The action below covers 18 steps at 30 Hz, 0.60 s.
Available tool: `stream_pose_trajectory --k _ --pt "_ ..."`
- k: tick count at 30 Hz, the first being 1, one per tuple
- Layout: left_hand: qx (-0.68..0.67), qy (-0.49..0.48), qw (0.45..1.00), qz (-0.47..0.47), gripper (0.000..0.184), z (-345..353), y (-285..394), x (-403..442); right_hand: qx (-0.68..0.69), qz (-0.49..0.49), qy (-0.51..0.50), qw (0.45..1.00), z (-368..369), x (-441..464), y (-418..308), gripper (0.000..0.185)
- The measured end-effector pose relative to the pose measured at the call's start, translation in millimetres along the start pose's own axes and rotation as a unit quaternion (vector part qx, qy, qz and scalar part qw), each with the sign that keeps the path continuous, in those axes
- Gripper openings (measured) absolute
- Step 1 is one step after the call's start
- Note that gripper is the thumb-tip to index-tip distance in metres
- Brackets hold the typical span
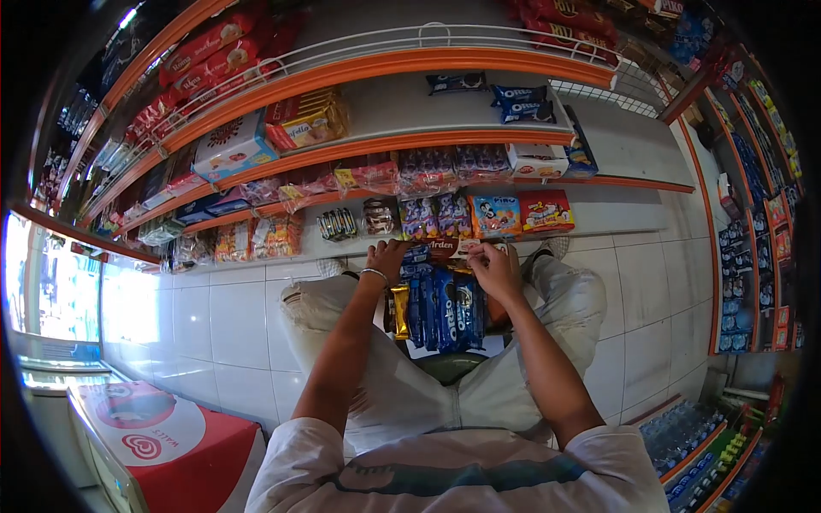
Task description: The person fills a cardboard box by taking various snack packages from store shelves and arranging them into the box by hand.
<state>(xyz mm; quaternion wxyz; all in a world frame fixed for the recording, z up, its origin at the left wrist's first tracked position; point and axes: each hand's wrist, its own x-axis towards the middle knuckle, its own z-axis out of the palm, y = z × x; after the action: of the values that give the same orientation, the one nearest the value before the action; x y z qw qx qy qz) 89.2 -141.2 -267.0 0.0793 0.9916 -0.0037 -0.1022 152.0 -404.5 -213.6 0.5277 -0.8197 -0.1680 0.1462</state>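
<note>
A dark red Arden packet (443, 249) lies crosswise between my two hands, at the near side of the bottom shelf. My left hand (389, 259) has its fingers curled at the packet's left end, beside small blue packs (416, 255). At the right end, my right hand (496, 270) pinches the packet between thumb and fingers. Below them, between my knees, upright blue Oreo packs (446, 308) stand in a row, with a gold pack (400, 311) at their left. What holds these packs is mostly hidden.
In front, the bottom shelf (616, 221) carries several snack packs and a red box (546, 210). Orange-edged shelves (410, 65) rise above. A red and white freezer (188, 453) stands at the lower left, bottles (680, 432) at the lower right. White tiles (227, 342) cover the floor.
</note>
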Motion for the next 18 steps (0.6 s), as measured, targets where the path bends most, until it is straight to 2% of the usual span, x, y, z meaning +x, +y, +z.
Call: stream_pose_trajectory --k 1,4,5,8,10,14,18 --pt "0.0 -0.033 0.999 -0.009 0.068 -8.6 3.8 -0.4 0.017 -0.001 0.004 1.0 0.9 -0.3 1.3 0.018" --pt "-0.016 -0.024 0.999 0.021 0.068 -3.7 -0.1 1.7 -0.001 0.031 -0.01 0.999 -1.0 -1.7 -3.6 0.017" --pt "-0.057 -0.091 0.994 0.002 0.071 -2.8 -1.5 6.3 -0.001 0.03 -0.008 1.0 -1.2 -0.8 -2.9 0.017" --pt "-0.09 -0.131 0.987 -0.026 0.075 -8.1 1.7 6.0 -0.002 0.032 -0.022 0.999 1.4 -0.3 3.3 0.018" --pt "-0.075 -0.132 0.988 -0.026 0.078 -10.8 2.7 3.6 0.006 0.006 -0.002 1.0 3.6 -0.9 3.6 0.017" --pt "-0.016 -0.13 0.991 -0.022 0.085 -11.1 3.7 3.5 -0.001 0.015 -0.005 1.0 4.6 -1.1 2.0 0.017" --pt "-0.036 -0.135 0.99 -0.023 0.09 -17.1 8.7 4.9 -0.006 0.021 -0.023 1.0 3.4 -0.2 6.8 0.019"
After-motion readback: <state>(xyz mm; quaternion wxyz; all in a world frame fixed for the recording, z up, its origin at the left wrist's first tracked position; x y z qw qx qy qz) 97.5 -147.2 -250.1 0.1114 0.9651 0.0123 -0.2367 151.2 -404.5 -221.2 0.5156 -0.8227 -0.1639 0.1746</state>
